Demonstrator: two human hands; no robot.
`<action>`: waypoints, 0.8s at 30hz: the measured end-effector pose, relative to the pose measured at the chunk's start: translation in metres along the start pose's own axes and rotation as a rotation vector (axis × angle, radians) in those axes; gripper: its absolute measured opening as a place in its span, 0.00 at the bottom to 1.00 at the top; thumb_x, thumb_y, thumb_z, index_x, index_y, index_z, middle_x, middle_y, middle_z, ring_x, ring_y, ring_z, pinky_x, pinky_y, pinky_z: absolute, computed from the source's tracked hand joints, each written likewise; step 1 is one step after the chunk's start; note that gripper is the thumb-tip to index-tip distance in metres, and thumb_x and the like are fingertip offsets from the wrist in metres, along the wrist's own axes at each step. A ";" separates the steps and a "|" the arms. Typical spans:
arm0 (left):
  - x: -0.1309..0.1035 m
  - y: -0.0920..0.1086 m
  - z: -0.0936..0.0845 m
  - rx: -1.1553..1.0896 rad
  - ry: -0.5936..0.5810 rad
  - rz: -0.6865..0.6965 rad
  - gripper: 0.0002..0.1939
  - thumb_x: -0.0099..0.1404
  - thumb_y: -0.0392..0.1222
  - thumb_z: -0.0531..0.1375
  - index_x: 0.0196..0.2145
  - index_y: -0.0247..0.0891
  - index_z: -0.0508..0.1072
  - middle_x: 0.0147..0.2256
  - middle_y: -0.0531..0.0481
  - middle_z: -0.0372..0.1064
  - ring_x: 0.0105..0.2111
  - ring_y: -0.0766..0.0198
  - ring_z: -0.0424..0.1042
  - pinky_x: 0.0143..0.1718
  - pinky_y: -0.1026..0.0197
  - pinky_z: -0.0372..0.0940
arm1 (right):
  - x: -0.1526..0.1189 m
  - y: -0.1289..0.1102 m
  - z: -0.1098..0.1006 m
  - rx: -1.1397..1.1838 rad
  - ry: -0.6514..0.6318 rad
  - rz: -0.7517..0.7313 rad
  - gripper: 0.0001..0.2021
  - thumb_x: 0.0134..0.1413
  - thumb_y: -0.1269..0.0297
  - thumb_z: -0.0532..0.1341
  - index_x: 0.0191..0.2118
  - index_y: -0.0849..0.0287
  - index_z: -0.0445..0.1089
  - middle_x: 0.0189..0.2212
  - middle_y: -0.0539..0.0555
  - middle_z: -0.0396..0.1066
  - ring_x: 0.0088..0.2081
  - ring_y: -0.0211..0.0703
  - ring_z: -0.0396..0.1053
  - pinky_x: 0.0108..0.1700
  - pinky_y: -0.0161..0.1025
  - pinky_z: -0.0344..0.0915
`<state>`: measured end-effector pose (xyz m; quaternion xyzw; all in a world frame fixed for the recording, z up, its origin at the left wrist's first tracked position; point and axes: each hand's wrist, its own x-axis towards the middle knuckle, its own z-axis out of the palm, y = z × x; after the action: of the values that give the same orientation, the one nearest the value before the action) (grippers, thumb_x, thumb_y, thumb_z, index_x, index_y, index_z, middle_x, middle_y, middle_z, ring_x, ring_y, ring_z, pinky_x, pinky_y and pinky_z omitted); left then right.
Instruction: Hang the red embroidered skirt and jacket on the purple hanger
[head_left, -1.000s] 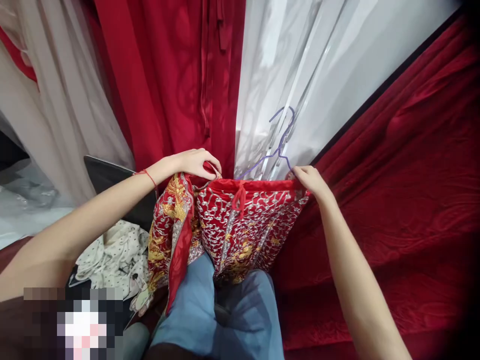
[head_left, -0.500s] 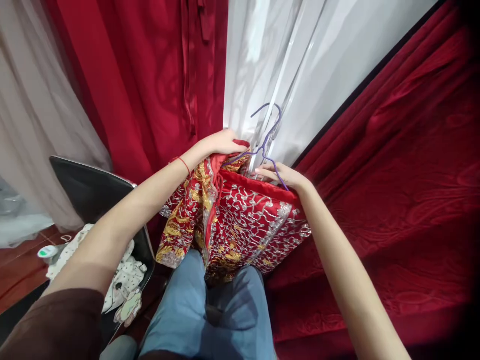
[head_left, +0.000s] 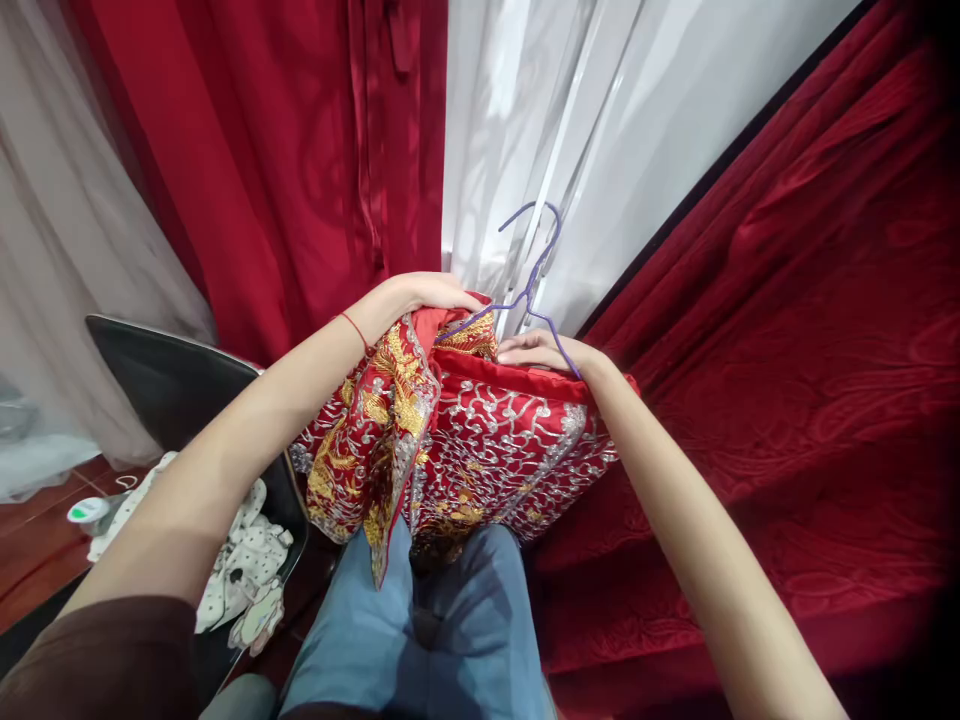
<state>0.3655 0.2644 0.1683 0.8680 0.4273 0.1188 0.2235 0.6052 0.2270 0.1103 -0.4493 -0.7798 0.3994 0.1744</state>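
Note:
A purple wire hanger [head_left: 541,262] stands hook-up in front of me, its arms reaching into red clothing. On its left arm lies a red jacket [head_left: 401,385] with gold and silver embroidery, its front edge hanging loose. My left hand [head_left: 442,291] is closed on the jacket's top edge by the collar, fingertips partly hidden in cloth. A red skirt [head_left: 502,440] with silver scrollwork hangs beside it by a plain red waistband. Behind that waistband my right hand [head_left: 541,350] lies with fingers stretched leftward, the hanger's right arm crossing in front of it.
A black chair [head_left: 172,380] at left carries a white dotted cloth [head_left: 244,560]. Near it is a container with a white-and-green lid [head_left: 88,511]. Red curtains [head_left: 300,150] and white drapes [head_left: 495,120] hang ahead; dark red fabric [head_left: 787,400] fills the right.
The jacket's front panel has swung toward me and its lower corner now hangs over my leg. My left hand has shifted slightly down and left. My right fingers have come closer together by the waistband.

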 end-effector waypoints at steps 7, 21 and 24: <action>-0.008 -0.001 0.006 -0.030 -0.035 0.001 0.25 0.66 0.55 0.52 0.42 0.35 0.81 0.36 0.39 0.79 0.35 0.58 0.77 0.36 0.57 0.69 | -0.001 -0.005 0.004 -0.049 -0.037 0.037 0.18 0.47 0.46 0.67 0.35 0.57 0.79 0.32 0.51 0.78 0.33 0.40 0.72 0.40 0.39 0.68; -0.075 -0.028 0.013 0.517 0.324 -0.262 0.35 0.48 0.55 0.70 0.51 0.35 0.73 0.46 0.37 0.75 0.47 0.44 0.74 0.49 0.49 0.64 | -0.004 -0.008 0.009 -0.284 0.229 -0.051 0.16 0.55 0.47 0.60 0.35 0.55 0.74 0.32 0.51 0.75 0.34 0.44 0.69 0.42 0.43 0.67; -0.085 -0.045 0.024 0.635 0.400 -0.446 0.24 0.56 0.49 0.64 0.47 0.31 0.75 0.45 0.31 0.75 0.46 0.39 0.74 0.48 0.46 0.63 | -0.004 -0.008 0.011 -0.183 0.135 -0.003 0.18 0.54 0.45 0.60 0.37 0.56 0.74 0.33 0.53 0.75 0.33 0.44 0.69 0.40 0.43 0.67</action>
<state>0.2922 0.2143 0.1243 0.7401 0.6544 0.0960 -0.1216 0.5954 0.2162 0.1102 -0.4879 -0.8004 0.2951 0.1852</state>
